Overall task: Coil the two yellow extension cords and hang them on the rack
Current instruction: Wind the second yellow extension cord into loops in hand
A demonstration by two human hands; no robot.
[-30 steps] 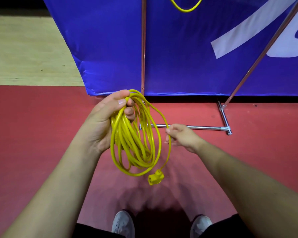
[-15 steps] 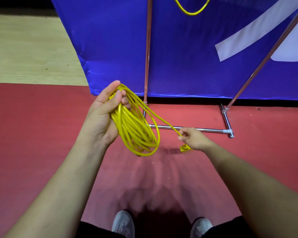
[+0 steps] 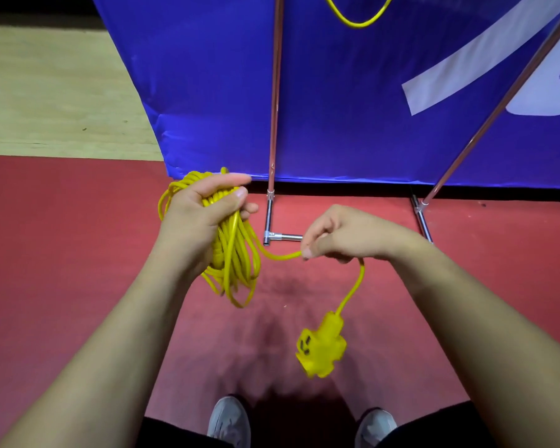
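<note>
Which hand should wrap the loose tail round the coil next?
Right. The right hand pinches the free tail of the yellow extension cord, socket end dangling; the left hand grips the coiled loops.

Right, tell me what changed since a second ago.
The right hand pulled the tail rightward out of the coil and pinches it; the socket end, earlier under the coil, now hangs below that hand. The left hand still grips the coil; the hung cord is unchanged.
</note>
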